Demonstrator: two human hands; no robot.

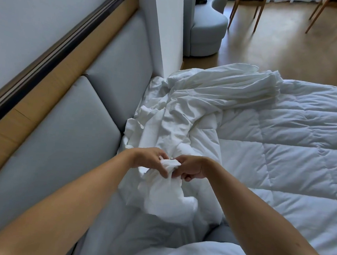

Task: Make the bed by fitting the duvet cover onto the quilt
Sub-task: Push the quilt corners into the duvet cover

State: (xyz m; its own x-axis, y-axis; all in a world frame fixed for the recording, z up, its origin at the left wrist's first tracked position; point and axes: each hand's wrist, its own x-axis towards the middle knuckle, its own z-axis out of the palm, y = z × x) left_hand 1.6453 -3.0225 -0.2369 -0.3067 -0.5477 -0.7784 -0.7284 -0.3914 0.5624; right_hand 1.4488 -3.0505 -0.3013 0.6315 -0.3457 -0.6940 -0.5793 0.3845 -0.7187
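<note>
At the head of the bed, close to the grey padded headboard (69,121), both hands meet over one bunched corner of white cloth. The left hand (150,161) wraps its fingers round the wad from the headboard side; the right hand (190,171) pinches the same wad from the other side, fingers curled in, knuckles towards the camera. Whether the wad holds a corner of the quilt inside the cover, or the cover alone, cannot be told.

From this grip the duvet cover (195,101) runs away from the person in a long crumpled band, up along the headboard and then slanting right across the bed towards the white wall end (165,28). The quilt (291,138), stitched in squares, lies flat to the right of the hands and beyond, with the cover draped over its near edge.

So the cover's long axis leads forward and rightward from the hands, and the right hand sits nearer the quilt. The next pull probably has to go along that line. Beyond the bed are a grey armchair (205,31) and wooden chair legs (247,12).
</note>
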